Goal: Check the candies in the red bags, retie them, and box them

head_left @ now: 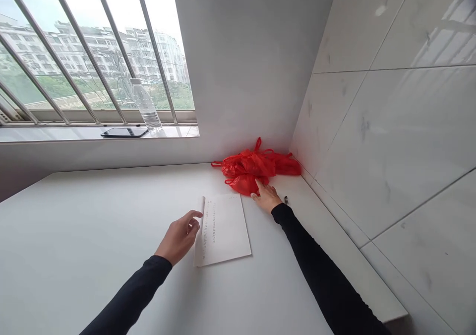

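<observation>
A notebook (227,231) with rows of small handwriting lies open on the white table, its left side folded back. At its left edge is my left hand (181,236), fingers loosely curved and apart, the index fingertip at the paper's margin; whether it touches cannot be made out. Several red plastic bags (248,165) are heaped against the wall. My right hand (266,197) reaches to the nearest red bag (243,184), thumb and index finger spread against its right side. A small dark object (286,200), too small to name, lies just right of that hand.
The white table (92,235) meets a grey wall behind and a marble-tiled wall (401,141) on the right. On the sill of the barred window stand a clear water bottle (147,107) and a flat dark phone or tablet (124,133).
</observation>
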`<state>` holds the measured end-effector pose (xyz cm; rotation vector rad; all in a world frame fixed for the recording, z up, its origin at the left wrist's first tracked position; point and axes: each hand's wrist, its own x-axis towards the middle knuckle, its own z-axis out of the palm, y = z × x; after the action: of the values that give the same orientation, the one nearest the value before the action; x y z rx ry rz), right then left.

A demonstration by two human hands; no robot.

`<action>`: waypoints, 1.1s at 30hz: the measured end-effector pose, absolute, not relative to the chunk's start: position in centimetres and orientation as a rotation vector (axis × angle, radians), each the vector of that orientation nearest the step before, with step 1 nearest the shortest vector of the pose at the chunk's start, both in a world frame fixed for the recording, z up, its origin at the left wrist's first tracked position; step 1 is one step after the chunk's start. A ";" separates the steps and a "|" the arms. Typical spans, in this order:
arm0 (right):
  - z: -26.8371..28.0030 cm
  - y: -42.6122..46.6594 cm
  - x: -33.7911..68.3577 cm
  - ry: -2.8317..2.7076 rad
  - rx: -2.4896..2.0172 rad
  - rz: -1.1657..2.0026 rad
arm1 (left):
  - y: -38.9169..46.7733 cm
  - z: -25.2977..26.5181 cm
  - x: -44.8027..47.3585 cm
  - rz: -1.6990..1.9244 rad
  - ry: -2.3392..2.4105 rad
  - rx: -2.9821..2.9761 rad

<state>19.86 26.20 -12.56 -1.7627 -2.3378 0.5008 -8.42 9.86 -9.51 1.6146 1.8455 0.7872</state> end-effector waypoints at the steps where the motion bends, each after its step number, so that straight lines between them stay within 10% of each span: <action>1: -12.3 26.2 20.0 -2.330 -1.778 0.500 | 9.9 -9.4 -8.3 0.775 1.845 1.633; 33: -7.4 20.2 15.5 -2.385 -1.070 0.954 | 10.0 -9.3 -6.7 0.730 1.958 1.779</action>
<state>15.50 20.24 -7.40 -1.0703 -2.3855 0.9539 -6.69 10.04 -9.31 1.7791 1.9583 0.7298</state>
